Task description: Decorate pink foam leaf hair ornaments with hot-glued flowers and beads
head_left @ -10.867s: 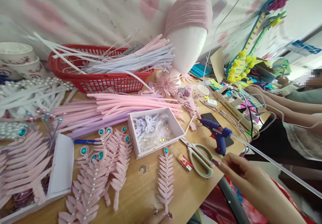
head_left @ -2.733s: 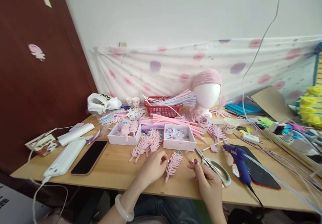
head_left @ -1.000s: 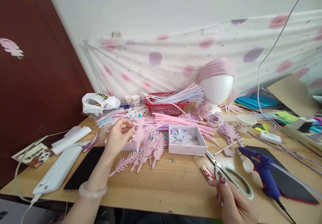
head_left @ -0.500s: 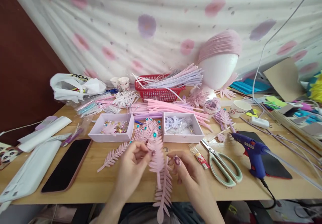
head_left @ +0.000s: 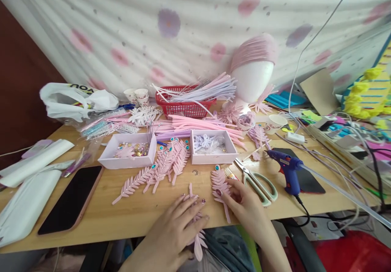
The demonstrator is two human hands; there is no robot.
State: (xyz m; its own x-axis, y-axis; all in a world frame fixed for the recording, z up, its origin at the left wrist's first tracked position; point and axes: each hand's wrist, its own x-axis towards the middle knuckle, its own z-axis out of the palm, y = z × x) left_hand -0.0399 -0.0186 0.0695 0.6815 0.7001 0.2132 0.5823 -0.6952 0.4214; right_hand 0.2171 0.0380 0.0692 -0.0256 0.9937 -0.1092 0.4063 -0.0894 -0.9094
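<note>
My right hand (head_left: 249, 208) pinches the right side of a pink fuzzy feather-shaped piece (head_left: 217, 181) with a teal gem at its top, low over the table. Thumb and forefinger are closed on it. Beside it my left hand (head_left: 179, 229) lies palm down with fingers stretched over a second pink leaf-shaped piece (head_left: 199, 245). That piece reaches past the table's front edge, its middle hidden by the fingers. Several similar gemmed pieces (head_left: 163, 164) lie fanned out beyond my left hand.
Two white boxes hold gems (head_left: 105, 162) and lilac bows (head_left: 210, 158). To the right are scissors (head_left: 259, 187), a blue glue gun (head_left: 287, 170) and its cord. A phone (head_left: 71, 200) lies left. Behind stand a red basket (head_left: 187, 109) and a foam head (head_left: 252, 78).
The gemmed piece has passed from my left hand to my right and moved rightward. My left hand has come down onto the other leaf piece, which my right hand has left. The view has shifted slightly.
</note>
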